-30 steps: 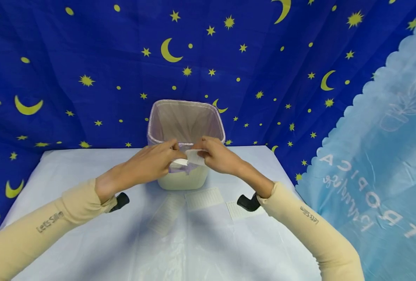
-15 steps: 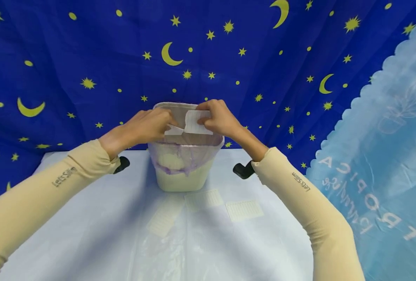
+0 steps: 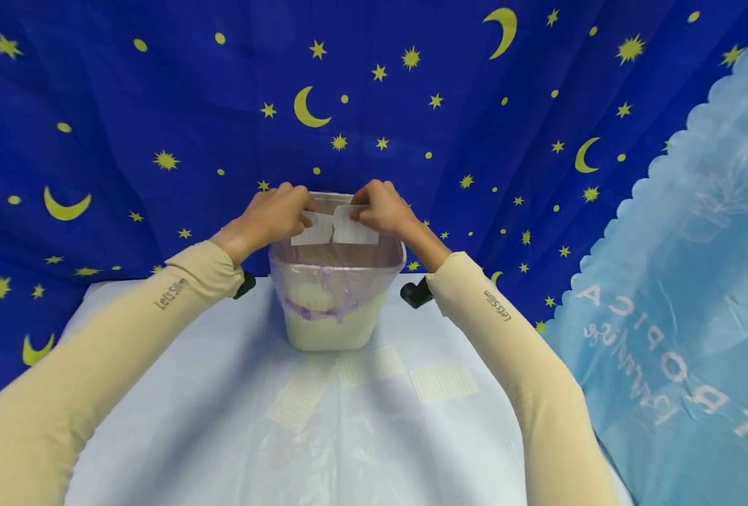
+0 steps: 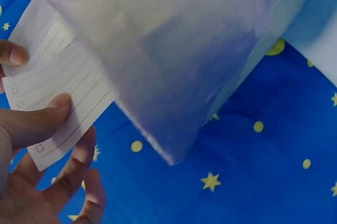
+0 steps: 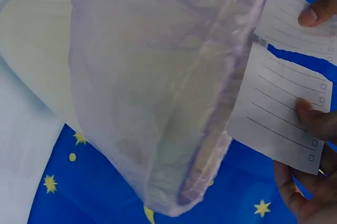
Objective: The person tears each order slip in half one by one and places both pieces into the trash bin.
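Note:
Over the mouth of a white bin [image 3: 332, 334], my left hand [image 3: 279, 214] pinches a piece of lined paper [image 3: 313, 232] between thumb and fingers. Beside it, my right hand [image 3: 383, 209] pinches another lined piece [image 3: 356, 230]. Small checkboxes run along one edge of each piece, seen in both wrist views. The right wrist view shows a gap with an uneven, torn edge between the right piece [image 5: 279, 113] and the left piece [image 5: 295, 21]. A translucent purple bin liner [image 3: 323, 288] folds over the bin's rim. What lies inside the bin is hidden.
The bin stands at the back of a table with a white cover [image 3: 184, 393]. Three lined sheets, including one at the right [image 3: 443, 383], lie before it. A blue star-and-moon curtain [image 3: 374, 98] hangs behind; a light-blue cloth [image 3: 683, 316] hangs right.
Both hands have risen from in front of the bin to above its opening with the paper. The paper, held in front of the liner before, now shows as two pieces side by side.

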### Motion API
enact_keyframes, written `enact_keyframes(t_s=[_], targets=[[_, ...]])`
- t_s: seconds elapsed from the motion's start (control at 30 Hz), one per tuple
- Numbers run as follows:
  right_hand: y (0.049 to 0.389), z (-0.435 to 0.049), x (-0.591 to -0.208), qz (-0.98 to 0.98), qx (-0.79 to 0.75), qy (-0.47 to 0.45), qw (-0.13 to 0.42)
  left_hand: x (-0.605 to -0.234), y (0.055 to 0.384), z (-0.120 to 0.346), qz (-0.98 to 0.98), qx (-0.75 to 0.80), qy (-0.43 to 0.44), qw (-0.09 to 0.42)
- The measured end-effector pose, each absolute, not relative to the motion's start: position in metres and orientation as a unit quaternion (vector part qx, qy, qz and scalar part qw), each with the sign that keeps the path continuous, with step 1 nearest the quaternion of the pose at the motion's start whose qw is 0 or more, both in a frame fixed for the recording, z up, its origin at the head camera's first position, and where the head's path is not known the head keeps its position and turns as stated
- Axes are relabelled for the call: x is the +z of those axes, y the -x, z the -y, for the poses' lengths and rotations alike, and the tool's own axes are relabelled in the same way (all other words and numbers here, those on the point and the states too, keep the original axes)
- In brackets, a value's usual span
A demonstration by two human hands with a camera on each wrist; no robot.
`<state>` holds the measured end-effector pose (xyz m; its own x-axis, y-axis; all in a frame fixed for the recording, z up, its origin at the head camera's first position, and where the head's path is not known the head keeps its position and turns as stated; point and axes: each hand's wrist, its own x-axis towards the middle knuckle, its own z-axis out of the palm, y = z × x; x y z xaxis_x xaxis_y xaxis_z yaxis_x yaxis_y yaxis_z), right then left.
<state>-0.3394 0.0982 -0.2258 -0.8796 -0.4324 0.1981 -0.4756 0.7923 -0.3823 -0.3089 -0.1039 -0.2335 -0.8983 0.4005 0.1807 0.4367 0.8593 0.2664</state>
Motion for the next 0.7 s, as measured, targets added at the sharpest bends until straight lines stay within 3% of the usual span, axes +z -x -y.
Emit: enact_keyframes(t_s=[0.37, 0.7], targets=[[0.352, -0.098, -0.242, 0.970, 0.168, -0.168, 0.042, -0.261, 0.326, 0.095, 0.961, -0.124, 0.232, 0.080], [0.358, -0.099, -0.262, 0.970, 0.145, -0.191, 0.039, -0.271, 0.330, 0.091, 0.968, -0.096, 0.227, 0.055]])
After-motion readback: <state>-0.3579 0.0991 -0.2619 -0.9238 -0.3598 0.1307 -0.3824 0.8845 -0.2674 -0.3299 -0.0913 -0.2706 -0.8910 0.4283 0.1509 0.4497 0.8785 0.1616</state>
